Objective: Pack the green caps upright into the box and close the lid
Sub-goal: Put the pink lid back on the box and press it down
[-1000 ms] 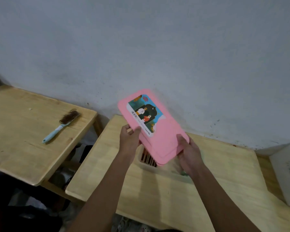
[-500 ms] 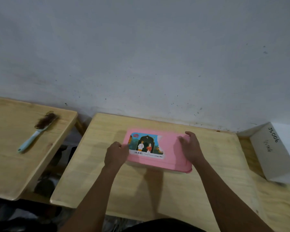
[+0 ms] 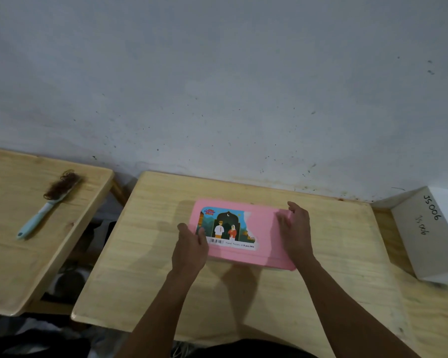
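The pink lid (image 3: 261, 228) with a picture label lies flat on top of the box in the middle of the wooden table (image 3: 145, 267). The box below it is almost fully hidden, and no green caps are visible. My left hand (image 3: 190, 245) rests on the lid's left end, thumb on the label's corner. My right hand (image 3: 294, 228) lies flat on the lid's right end with its fingers stretched out.
A second wooden table (image 3: 23, 267) stands at the left with a light-blue brush (image 3: 49, 202) full of hair on it. A white cardboard box (image 3: 429, 233) with handwriting sits at the right. A grey wall rises right behind the tables.
The lid, held tilted above the box a second ago, has come down flat onto it. Both hands now rest on its ends, and the camera has tipped down.
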`<state>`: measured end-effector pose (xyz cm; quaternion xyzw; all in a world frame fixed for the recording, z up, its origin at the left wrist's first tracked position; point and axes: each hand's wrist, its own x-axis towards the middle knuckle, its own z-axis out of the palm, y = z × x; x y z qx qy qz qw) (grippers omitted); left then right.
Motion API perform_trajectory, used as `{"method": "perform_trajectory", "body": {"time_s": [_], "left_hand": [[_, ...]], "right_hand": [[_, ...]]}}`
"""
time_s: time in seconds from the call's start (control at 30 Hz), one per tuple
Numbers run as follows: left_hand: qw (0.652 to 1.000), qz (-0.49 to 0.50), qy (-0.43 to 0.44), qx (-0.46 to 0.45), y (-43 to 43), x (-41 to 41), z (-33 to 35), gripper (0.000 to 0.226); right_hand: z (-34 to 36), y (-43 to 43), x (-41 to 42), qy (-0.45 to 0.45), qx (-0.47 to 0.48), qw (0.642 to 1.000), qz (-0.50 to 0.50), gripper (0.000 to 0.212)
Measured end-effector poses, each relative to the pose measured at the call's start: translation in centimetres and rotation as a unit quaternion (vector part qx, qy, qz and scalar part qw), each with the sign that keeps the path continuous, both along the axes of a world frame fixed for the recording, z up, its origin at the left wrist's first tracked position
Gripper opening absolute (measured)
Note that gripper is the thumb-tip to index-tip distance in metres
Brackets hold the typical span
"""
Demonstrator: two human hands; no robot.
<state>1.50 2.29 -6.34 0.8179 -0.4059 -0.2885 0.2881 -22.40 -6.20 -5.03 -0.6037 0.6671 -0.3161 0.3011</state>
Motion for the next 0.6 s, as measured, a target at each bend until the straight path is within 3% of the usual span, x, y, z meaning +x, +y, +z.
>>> {"method": "perform_trajectory", "body": {"time_s": [0.2,0.37,0.5,0.6], "left_hand": [[0.999,0.018,-0.033,-0.009,-0.1,-1.1,0.2,0.026],[0.991,-0.010,-0.134,-0.012,-0.2,-1.2,-0.6,0.044],[0.978,-0.041,-0.203,-0.029,-0.4,-1.3,-1.2,0.048],[0.963,-0.083,-0.254,-0.030,-0.8,-1.2,-1.4,0.048]], "right_hand": [[-0.3,-0.6,-0.1,-0.032,0.014,0.999,-0.040,0.039],[-0.5,-1.3,0.0,-0.094,0.030,0.992,-0.083,0.036],[-1.0,-0.1,0.4,0.091,-0.014,0.993,-0.070,0.028],[-2.3,1.4,0.9,0.196,-0.050,0.979,0.021,0.030]]}}
